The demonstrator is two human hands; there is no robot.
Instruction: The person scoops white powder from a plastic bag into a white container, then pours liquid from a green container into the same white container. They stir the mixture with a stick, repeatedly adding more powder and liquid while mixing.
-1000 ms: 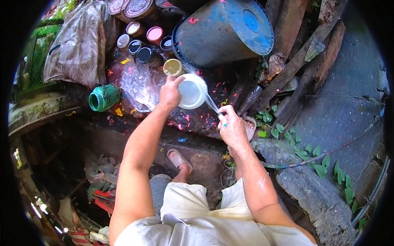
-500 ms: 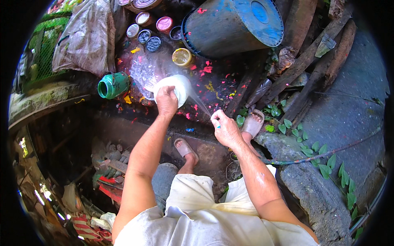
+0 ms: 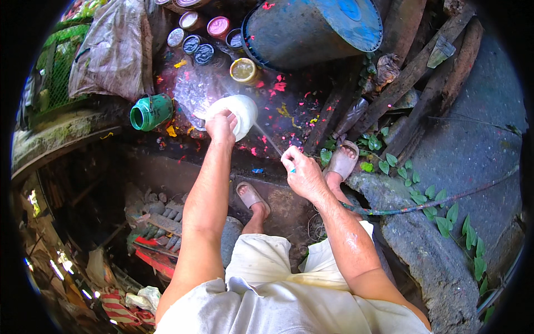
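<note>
A white roll (image 3: 247,111), apparently of thin plastic twine or film, is held by my left hand (image 3: 221,129), its fingers hooked into the hollow end. From the roll a thin translucent strand (image 3: 268,138) runs taut, down and right, to my right hand (image 3: 305,173). The right fingers are pinched on that strand's end, and a small teal bit shows at them. Below the roll lies a clear plastic sheet (image 3: 192,92) on the dark, paint-spattered surface (image 3: 283,119). To the left, a green jar (image 3: 153,112) rests on its side with its mouth toward me.
Several small paint tubs, including a pink one (image 3: 218,26) and a yellowish one (image 3: 243,70), stand beyond the roll. A big blue-stained bucket (image 3: 300,36) lies behind them. Wooden planks (image 3: 414,83), a vine (image 3: 445,222) and a hose (image 3: 411,209) are on the right.
The roll and my left hand have shifted slightly, and the left fingers sit differently at the hollow end. The strand looks narrower. The whole view has tilted a little.
</note>
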